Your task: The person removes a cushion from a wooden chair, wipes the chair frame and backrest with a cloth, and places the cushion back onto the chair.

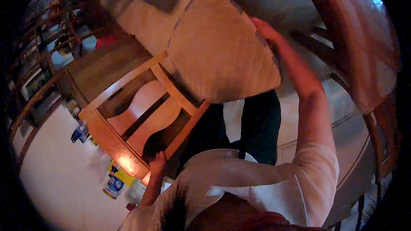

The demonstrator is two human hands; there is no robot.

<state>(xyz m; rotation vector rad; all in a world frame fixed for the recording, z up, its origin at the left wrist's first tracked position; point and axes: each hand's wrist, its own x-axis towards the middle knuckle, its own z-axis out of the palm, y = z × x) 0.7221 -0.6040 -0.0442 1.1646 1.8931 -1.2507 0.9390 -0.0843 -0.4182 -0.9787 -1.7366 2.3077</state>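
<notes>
A large tan quilted seat pad (222,47) with dark checked edging spreads out in front of me. My right hand (266,31) is closed on its far right edge, and the fingertips are partly hidden. Beside the pad stands a wooden chair (169,85), its slatted back with a curved centre panel facing me. At a corner of that back, my left hand (157,164) is closed around the wood. The pad covers the area beyond the chair back, so I cannot tell whether it rests on the seat or is held above it.
To the left, a white surface (51,158) holds a labelled jar (113,187), a glass container (136,191) and a blue item (79,133). Shelves (47,47) with many things line the far left. Dark curved wooden furniture (351,38) stands at right.
</notes>
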